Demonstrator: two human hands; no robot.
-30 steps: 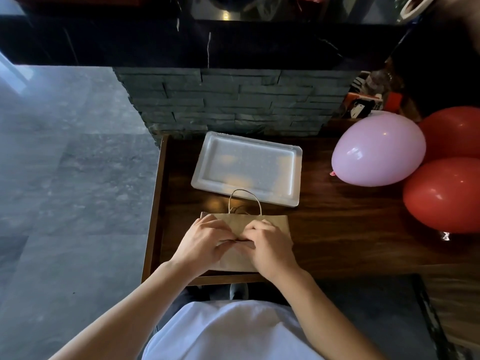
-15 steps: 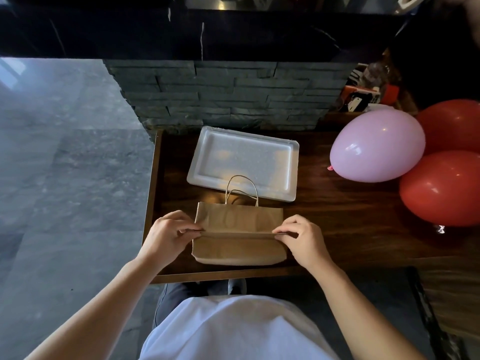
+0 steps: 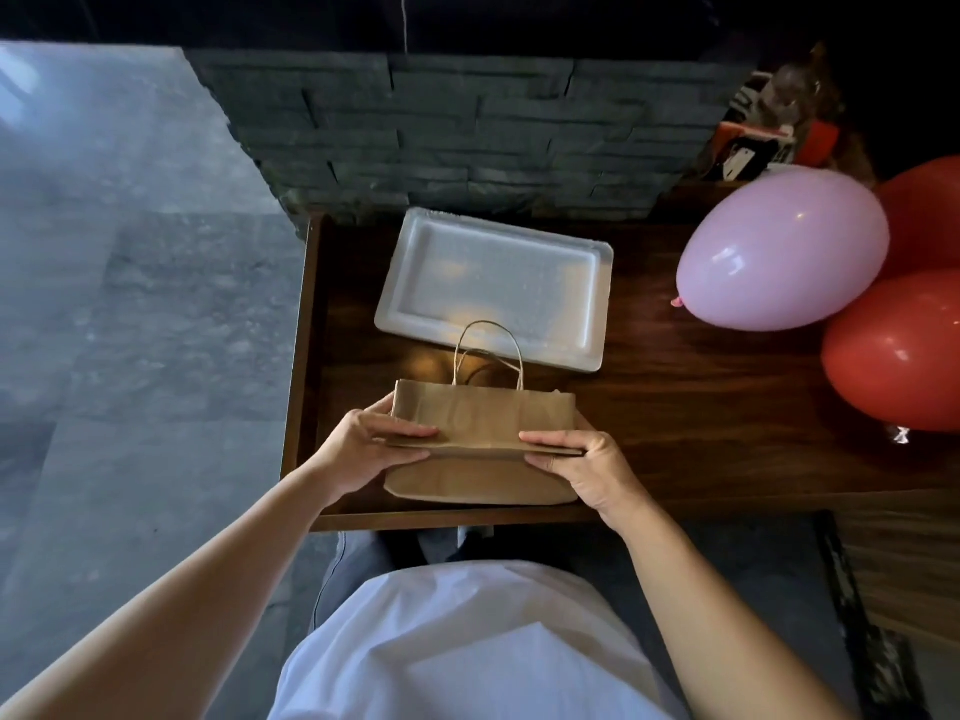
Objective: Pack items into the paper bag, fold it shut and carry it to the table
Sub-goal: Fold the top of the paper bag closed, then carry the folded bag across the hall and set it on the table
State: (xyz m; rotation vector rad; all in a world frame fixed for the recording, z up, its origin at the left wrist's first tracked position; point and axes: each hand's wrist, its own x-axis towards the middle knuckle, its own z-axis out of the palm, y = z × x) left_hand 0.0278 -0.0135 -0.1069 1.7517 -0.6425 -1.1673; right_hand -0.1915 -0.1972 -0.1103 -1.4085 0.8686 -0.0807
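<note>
Two hands pinch the brown paper bag (image 3: 483, 423) at opposite ends of its fold: the left hand (image 3: 363, 449) has its grip clenched on the left end of the crease, thumb on top and fingers beneath, and the right hand (image 3: 582, 467) grasps the right end the same way. The bag sits at the near edge of the dark wooden bench (image 3: 701, 407), its top flap bent over away from the person so that the twisted paper handles (image 3: 488, 356) stick up and overlap the near rim of the white foam tray (image 3: 493, 283), which lies just beyond and looks empty. What is inside the bag cannot be seen. The fold appears made, so the lift and carry seem to be what remains. The main risk, in my judgement, is the crease springing open: it is held only at the two ends, and any weight inside would pull the middle apart once the bag leaves the bench. Pinching only the folded lip could also tear the paper if the contents are heavy. A pink balloon (image 3: 779, 252) and two red balloons (image 3: 898, 350) sit well to the right; a wide swing that way could knock them off the bench.
</note>
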